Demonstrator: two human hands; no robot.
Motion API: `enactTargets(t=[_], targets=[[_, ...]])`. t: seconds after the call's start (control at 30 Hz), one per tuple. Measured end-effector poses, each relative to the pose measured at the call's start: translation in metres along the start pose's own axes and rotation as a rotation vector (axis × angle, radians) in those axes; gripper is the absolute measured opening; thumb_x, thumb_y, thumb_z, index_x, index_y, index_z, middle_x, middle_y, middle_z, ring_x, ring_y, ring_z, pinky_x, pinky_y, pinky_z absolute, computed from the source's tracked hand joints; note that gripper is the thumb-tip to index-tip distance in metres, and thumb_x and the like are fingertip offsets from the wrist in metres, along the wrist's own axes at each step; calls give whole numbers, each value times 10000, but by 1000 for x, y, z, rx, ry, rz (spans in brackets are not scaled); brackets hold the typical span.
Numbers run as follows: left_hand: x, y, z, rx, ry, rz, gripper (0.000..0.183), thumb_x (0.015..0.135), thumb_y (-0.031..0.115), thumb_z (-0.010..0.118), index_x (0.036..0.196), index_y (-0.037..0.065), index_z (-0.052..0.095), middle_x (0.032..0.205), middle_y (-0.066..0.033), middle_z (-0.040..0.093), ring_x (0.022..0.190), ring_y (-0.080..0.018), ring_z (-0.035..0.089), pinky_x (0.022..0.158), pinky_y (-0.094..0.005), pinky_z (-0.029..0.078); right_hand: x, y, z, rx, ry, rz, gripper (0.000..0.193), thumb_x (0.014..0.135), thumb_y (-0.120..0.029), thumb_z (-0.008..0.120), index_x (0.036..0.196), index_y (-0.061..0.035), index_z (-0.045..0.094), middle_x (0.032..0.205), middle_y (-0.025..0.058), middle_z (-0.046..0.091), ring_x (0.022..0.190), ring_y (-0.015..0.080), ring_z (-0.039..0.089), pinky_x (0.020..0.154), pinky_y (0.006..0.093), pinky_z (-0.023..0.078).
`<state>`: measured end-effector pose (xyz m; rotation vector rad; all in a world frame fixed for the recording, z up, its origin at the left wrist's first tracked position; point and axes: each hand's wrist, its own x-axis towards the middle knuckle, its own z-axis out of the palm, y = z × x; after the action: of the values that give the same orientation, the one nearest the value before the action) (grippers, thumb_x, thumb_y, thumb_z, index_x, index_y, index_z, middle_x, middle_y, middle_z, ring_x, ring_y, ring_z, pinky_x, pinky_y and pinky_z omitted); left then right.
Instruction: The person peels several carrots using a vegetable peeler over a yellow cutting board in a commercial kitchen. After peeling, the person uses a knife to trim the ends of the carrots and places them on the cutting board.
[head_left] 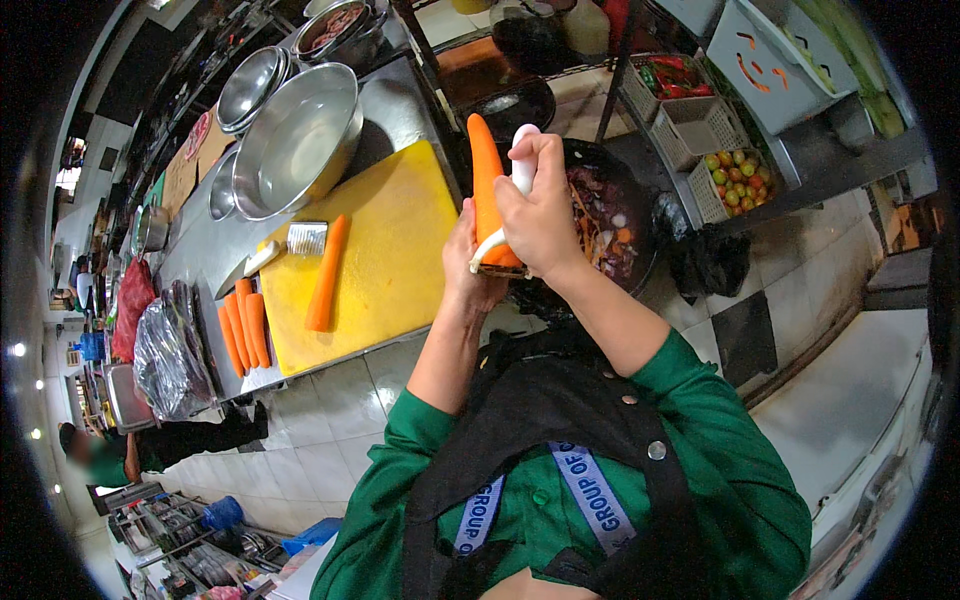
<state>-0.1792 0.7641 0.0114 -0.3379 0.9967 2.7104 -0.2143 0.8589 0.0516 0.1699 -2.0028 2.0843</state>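
Observation:
A large orange carrot (486, 180) stands nearly upright in my left hand (466, 265), whose fingers wrap its lower part. My right hand (545, 215) is closed around the white handle of a peeler (523, 165); the peeler's head lies against the carrot's near end. Below both hands is a black-lined bin (640, 250) holding peelings and onion scraps. To the left, a single carrot (327, 275) rests on a yellow cutting board (390, 230), beside a crinkle cutter (306, 238) with a wavy metal blade. Several peeled carrots (243, 328) lie just off the board's left edge.
A knife (232, 278) lies beside the board. Behind it stands a steel bowl (298, 140) of liquid. Dark plastic bags (172, 350) sit at the table's left. Baskets of red peppers (672, 77) and small tomatoes (738, 180) fill a right-hand shelf. Another person (130, 450) is at far left.

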Motion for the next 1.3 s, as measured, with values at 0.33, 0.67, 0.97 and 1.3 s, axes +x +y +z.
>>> enactTargets(t=[0.33, 0.67, 0.97, 1.3], targets=[[-35, -2, -10, 274, -72, -180, 430, 973, 402, 361, 1211, 57, 459, 931, -98, 594, 726, -196, 596, 608, -330, 506, 77, 24, -22, -226, 267, -123, 335, 726, 24, 539, 1013, -99, 416, 950, 139, 523, 855, 297, 567, 773, 403, 458], [-4, -9, -20, 4, 144, -270, 451, 961, 463, 352, 1149, 64, 445, 872, -98, 561, 693, -234, 601, 607, -377, 536, 47, 51, -47, 46, 234, 89, 314, 793, -14, 564, 1047, -84, 392, 1031, 71, 430, 925, 166, 439, 837, 318, 380], [5, -25, 0, 102, 165, -91, 409, 970, 431, 355, 1140, 80, 478, 923, -74, 592, 798, -195, 604, 647, -344, 506, 0, 31, -22, 0, 118, 94, 296, 766, 43, 512, 1016, -70, 401, 1091, 109, 441, 1034, 207, 438, 944, 321, 337], [-8, -10, 8, 340, -137, -282, 477, 979, 440, 302, 1189, 44, 467, 913, -117, 614, 756, -205, 613, 645, -331, 516, 113, 56, -103, -230, 488, 172, 345, 748, -3, 535, 1057, -63, 393, 1048, 122, 450, 941, 231, 483, 843, 353, 393]])
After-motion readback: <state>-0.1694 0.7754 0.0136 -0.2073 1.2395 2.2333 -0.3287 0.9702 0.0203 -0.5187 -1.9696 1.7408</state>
